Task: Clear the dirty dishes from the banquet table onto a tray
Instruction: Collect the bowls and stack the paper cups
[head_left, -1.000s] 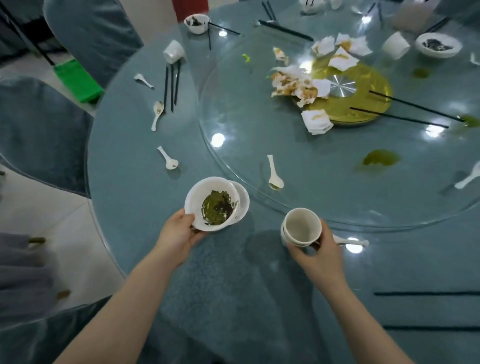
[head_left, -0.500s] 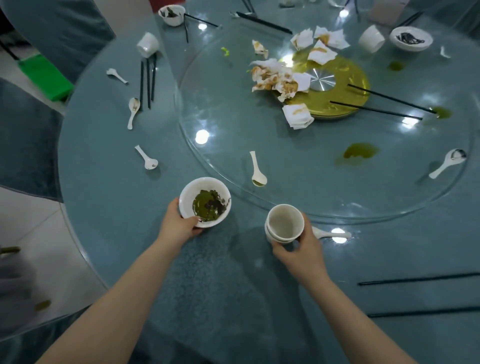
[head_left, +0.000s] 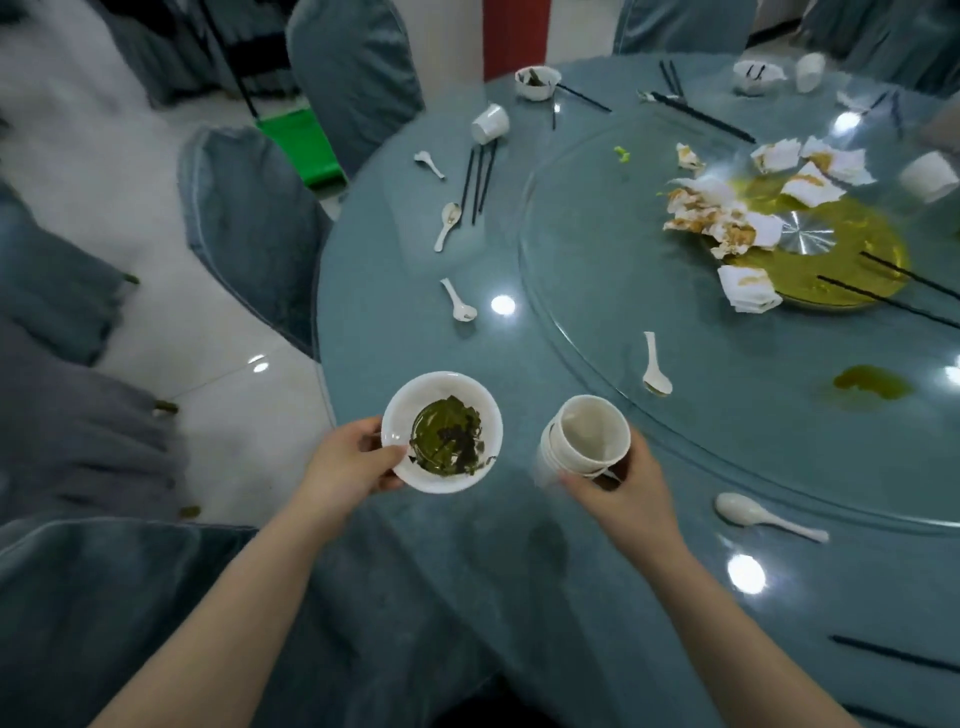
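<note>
Everywhere, napkins (head_left: 722, 218) litter the teal table (head_left: 395, 291).

Chairs draped in blue-grey fabric covers (head_left: 249, 228) stand around the left side of the round surface, on a glossy white tiled floor (head_left: 228, 374). A bright green flat-headed mop or dustpan (head_left: 304, 143) on a dark handle rests on that floor between two of the chairs. Behind the far chair rises a red pillar (head_left: 514, 36), and small olive-green scraps (head_left: 165, 409) lie scattered on the tiles near the grey cloth at the left edge.
</note>
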